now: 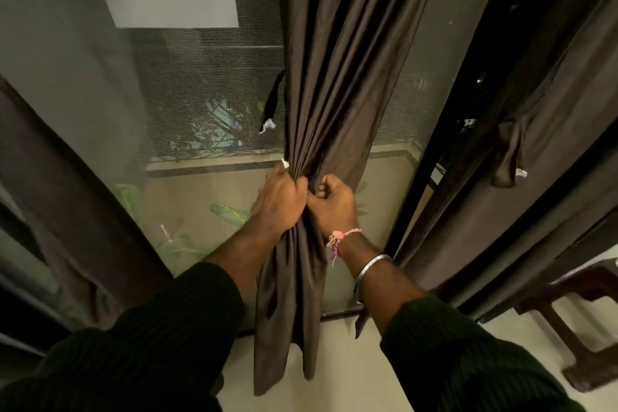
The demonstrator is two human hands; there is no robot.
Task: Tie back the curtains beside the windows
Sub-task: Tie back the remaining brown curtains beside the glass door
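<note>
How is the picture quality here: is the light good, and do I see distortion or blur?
Head view: dim, warm indoor light; the brown curtain folds stay readable; wide-angle bending splays the window frame outward; both hands, left hand and right hand, look sharp.

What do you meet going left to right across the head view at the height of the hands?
Left curtain → window screen → left hand → middle curtain, bunched in both hands → right hand → dark door frame → right curtain, already tied back.
</note>
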